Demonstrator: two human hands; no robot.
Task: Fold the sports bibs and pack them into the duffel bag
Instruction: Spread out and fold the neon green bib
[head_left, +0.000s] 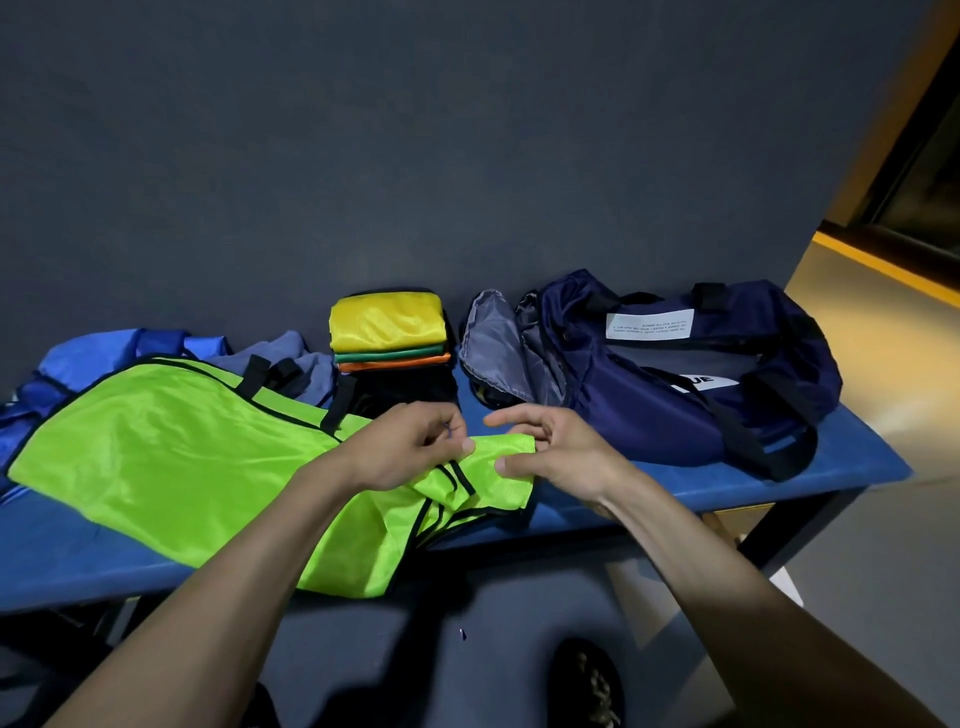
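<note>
- Head view: the left hand (415, 447) is curled nearly closed, thumb and fingers pinching the upper edge of the lime-green bib (171, 467) at its right end.
- Just beside it, the right hand (550, 452) is half open, thumb pressed down on the same end of the green bib while the fingers arch loosely above the cloth.
- Between and under both hands that end of the bib is bunched, its black trim showing in folds; the rest spreads flat away to the left of the left hand, with its near edge hanging over the front of the blue bench (675, 499).
- Beyond the left hand, near the wall, sits a stack of folded bibs (389, 338): yellow on top, then green, then orange, with dark ones beneath.
- Beyond the right hand and off to its right lies the navy duffel bag (670, 374), its end flap open and grey lining showing.
- Far left of the left hand, blue bibs (104, 358) lie loose behind the green one.
- Below the arms, a shoe (592, 686) shows on the floor.
</note>
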